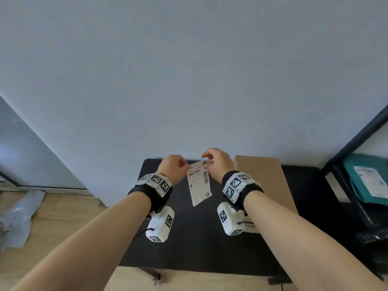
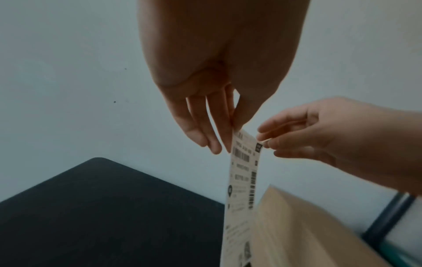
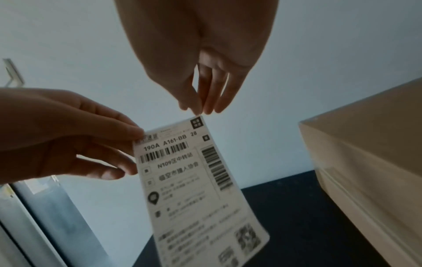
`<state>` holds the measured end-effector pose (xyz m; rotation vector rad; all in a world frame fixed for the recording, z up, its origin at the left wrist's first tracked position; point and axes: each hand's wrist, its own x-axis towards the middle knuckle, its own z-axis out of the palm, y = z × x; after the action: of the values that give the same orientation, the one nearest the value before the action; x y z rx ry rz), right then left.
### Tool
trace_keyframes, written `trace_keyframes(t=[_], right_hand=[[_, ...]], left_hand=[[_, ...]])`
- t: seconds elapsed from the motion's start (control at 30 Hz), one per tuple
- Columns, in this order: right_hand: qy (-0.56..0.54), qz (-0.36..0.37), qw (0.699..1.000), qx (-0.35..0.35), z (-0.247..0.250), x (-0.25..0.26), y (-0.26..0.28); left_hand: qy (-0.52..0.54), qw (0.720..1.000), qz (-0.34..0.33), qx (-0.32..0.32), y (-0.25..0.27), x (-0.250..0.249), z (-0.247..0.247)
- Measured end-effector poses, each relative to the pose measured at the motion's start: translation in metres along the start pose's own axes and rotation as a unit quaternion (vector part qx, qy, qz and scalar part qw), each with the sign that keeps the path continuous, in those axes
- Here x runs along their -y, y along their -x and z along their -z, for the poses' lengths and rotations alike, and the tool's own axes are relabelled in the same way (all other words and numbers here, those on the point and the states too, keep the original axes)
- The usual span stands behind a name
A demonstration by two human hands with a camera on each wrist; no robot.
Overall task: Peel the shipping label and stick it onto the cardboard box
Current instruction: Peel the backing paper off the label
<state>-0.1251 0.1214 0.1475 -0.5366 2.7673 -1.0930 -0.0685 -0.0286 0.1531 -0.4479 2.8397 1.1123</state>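
Note:
A white shipping label [image 1: 199,182] with barcodes and printed text hangs upright in the air above the black table [image 1: 189,238]. My left hand [image 1: 175,166] pinches its top left corner, seen from the right wrist as the left hand [image 3: 91,137] on the label [image 3: 194,189]. My right hand [image 1: 216,162] pinches the top right corner, shown in the right wrist view with fingertips [image 3: 198,110] at the corner. In the left wrist view both hands [image 2: 219,126] [image 2: 319,133] hold the label [image 2: 244,180]. The brown cardboard box [image 1: 262,181] stands on the table to the right, apart from the label.
A pale wall [image 1: 189,80] rises right behind the table. A dark metal shelf frame [image 1: 357,143] at the right holds a teal parcel [image 1: 365,177] with its own label. Grey plastic wrapping [image 1: 19,217] lies on the wooden floor at the left.

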Motion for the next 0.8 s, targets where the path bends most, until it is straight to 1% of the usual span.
trace_keyframes(t=[0.03, 0.1, 0.23, 0.37, 0.57, 0.8], right_hand=[[-0.004, 0.009, 1.0, -0.017, 0.004, 0.003, 0.0], [-0.022, 0.021, 0.999, -0.022, 0.008, 0.009, 0.0], [-0.058, 0.031, 0.998, 0.015, 0.012, 0.018, 0.004], [-0.106, 0.018, 0.994, 0.029, 0.013, 0.022, 0.006], [-0.149, 0.012, 0.988, 0.037, 0.015, 0.024, 0.01], [-0.179, -0.005, 0.983, 0.044, 0.014, 0.02, 0.012]], left_hand=[[0.022, 1.0, 0.008, -0.007, -0.001, -0.003, 0.003], [0.073, 0.997, 0.02, -0.022, -0.002, -0.009, 0.006], [0.147, 0.988, 0.019, -0.035, -0.001, -0.021, 0.011], [0.194, 0.98, 0.017, -0.035, 0.002, -0.028, 0.015], [0.207, 0.976, 0.021, -0.061, 0.004, -0.031, 0.014], [0.219, 0.974, 0.011, -0.059, 0.006, -0.031, 0.011]])
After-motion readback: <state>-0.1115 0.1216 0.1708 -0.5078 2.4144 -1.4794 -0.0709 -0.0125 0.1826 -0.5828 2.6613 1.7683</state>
